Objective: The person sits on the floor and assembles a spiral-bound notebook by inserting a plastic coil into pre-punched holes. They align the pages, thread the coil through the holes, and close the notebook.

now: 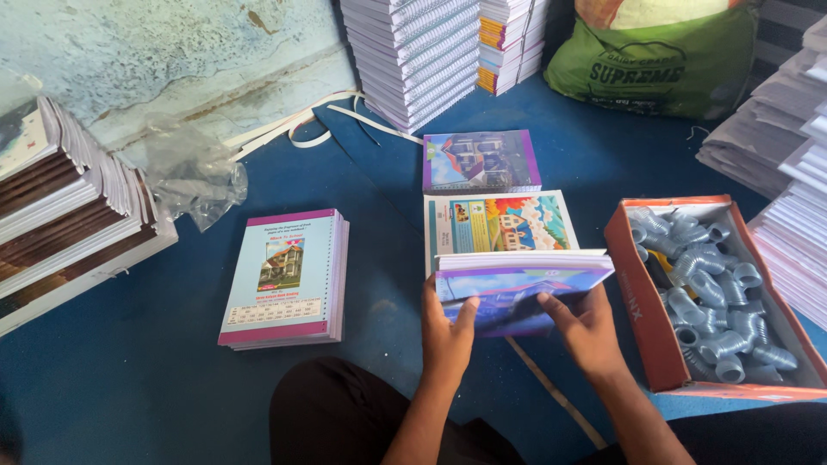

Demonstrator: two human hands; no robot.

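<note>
Your left hand and right hand both clamp the purple-covered unbound notebook. Left of your grip one finished-looking stack sits; the orange cardboard box of grey spiral coils at right looks barely touched.

Upper left of the frame, I see a crumpled clear plastic bag on the blue floor, beside a slanting stack of brown-edged books at the left edge. Top centre, a tall pile of spiral-bound white pads stands, white paper strips trailing from its foot. Top right, a green sack sits. Along the right edge, grey paper stacks climb. Left of centre lies a purple-bordered notebook stack.
</note>
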